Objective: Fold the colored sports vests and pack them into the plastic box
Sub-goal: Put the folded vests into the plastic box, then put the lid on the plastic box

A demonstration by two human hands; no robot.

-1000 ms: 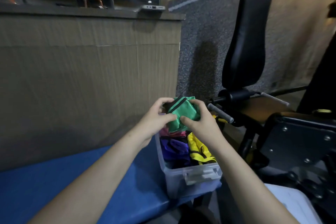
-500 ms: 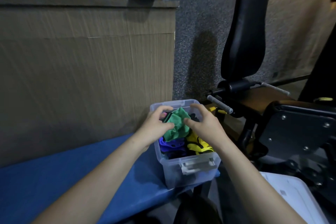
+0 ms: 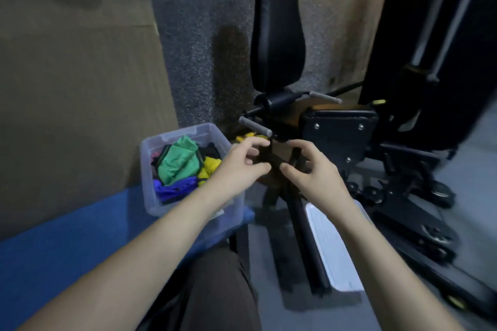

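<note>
1. Plastic box sitting on the end of the blue bench, packed with vests.
2. Green vest lying on top of the pile inside the box, bunched, its long axis running from the box's near-left corner up toward its far-right corner.
3. Yellow vest tucked just right of the green one inside the box; blue vest below the green one, at the box's near wall.
4. Left hand hovering over the box's right rim, just right of the green vest and not touching it; fingers loosely curled, holding nothing.
5. Right hand well right of the box, out past its edge, level with the left hand; fingers bent and relaxed, empty too.
6. Thumbs of both hands pointing toward each other with a gap between.
7. Black gym machine standing right of the box, beyond both hands.
8. White lid lying on the floor to the right of the box.
</note>
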